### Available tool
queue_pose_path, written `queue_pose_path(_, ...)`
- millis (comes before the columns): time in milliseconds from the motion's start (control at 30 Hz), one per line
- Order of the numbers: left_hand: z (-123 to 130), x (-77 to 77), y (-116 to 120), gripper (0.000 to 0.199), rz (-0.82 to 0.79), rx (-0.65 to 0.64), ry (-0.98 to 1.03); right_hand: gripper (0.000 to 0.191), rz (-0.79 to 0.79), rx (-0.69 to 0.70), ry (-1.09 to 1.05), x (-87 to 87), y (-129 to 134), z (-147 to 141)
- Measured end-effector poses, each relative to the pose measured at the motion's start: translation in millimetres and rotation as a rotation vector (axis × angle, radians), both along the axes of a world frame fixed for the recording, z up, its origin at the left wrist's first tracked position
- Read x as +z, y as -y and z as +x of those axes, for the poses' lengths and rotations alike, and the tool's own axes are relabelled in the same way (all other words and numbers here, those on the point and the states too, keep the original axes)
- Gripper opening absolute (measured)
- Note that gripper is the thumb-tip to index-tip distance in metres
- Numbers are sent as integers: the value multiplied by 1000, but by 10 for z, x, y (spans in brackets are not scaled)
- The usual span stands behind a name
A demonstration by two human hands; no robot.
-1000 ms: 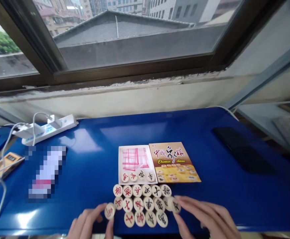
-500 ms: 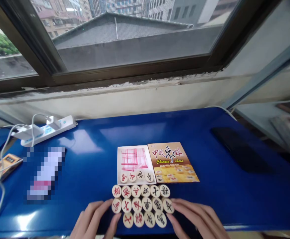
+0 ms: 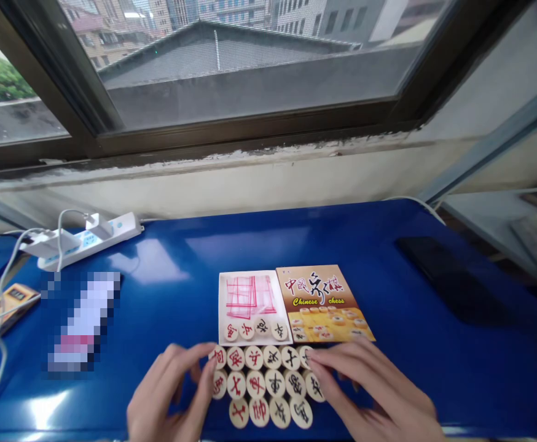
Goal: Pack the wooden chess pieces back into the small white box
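Observation:
Round wooden Chinese chess pieces (image 3: pixel 256 384) with red or black characters lie in three rows on the blue table. My left hand (image 3: pixel 169 390) has its thumb and index finger closed at the left-end red piece (image 3: pixel 220 356) of the far row. At that row's other end, my right hand (image 3: pixel 379 393) closes its thumb and index finger on the black piece (image 3: pixel 305 355), partly covering it. Just beyond the rows sits an open white box (image 3: pixel 222 301), with several pieces along its near side and pink-printed plastic inside. The printed box lid (image 3: pixel 326 298) lies against its right side.
A blurred-out phone-like object (image 3: pixel 82 325) lies to the left. Behind it are a white power strip (image 3: pixel 112 236) with cables and a small tan package (image 3: pixel 5 310). A dark phone-shaped object (image 3: pixel 448 279) rests at the right. The window wall bounds the table's far side.
Both hands have moved forward from the ends of the middle row to the ends of the far row. Their fingertips have closed in on the end pieces there.

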State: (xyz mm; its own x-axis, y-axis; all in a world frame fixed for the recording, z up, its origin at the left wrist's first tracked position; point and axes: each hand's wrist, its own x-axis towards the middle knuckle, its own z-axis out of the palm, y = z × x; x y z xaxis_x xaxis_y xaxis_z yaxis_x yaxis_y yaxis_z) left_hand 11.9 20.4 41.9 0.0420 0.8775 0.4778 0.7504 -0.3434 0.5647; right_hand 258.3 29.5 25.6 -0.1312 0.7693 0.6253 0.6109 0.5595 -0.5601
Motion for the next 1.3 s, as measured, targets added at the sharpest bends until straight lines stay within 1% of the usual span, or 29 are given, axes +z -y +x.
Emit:
queue_pose_path(67, 23, 90, -226, 11, -46, -128, -80, 15, -27, 90, -9, 81, -209, -76)
queue_pose_path(133, 40, 142, -425, 11, -137, -191, -220, 13, -84, 159, 54, 116, -403, -139)
queue_pose_path(233, 55, 153, -620, 15, -332, -210, -400, 12, -256, 267, 176, 88, -611, -168)
queue_pose_path(300, 57, 134, -685, 17, -432, -209, -452, 9, -377, 315, 230, 48, -679, -160)
queue_pose_path(333, 57, 120, -705, 16, -458, -209, -462, 9, -422, 325, 245, 31, -695, -156)
queue_pose_path(400, 53, 89, -729, 14, -457, -198, -464, 13, -470, 311, 249, 10, -702, -156)
queue_pose_path(467, 53, 60, -740, 12, -420, -175, -467, 17, -487, 290, 237, 5, -694, -166)
queue_pose_path(567, 63, 27, -733, 10, -374, -151, -462, 15, -510, 285, 213, 11, -686, -177)
queue_pose_path(633, 74, 17, -719, 11, -361, -163, -453, 14, -526, 288, 206, 13, -689, -176)
queue_pose_path(733, 86, 17, -708, 18, -347, -212, -457, 14, -547, 273, 211, 3, -697, -175)
queue_pose_path(800, 92, 19, -716, 18, -338, -243, -464, 12, -549, 255, 218, -7, -701, -179)
queue_pose_path(900, 105, 26, -741, 11, -329, -277, -462, 11, -525, 238, 231, -21, -700, -189)
queue_pose_path(1000, 124, 48, -765, 7, -320, -289, -470, 10, -459, 232, 266, -23, -691, -196)
queue_pose_path(1167, 149, 83, -789, 7, -340, -331, -450, 8, -388, 211, 301, -7, -673, -209)
queue_pose_path(1300, 147, 59, -788, 3, -286, -315, -423, 5, -349, 194, 283, 8, -661, -214)
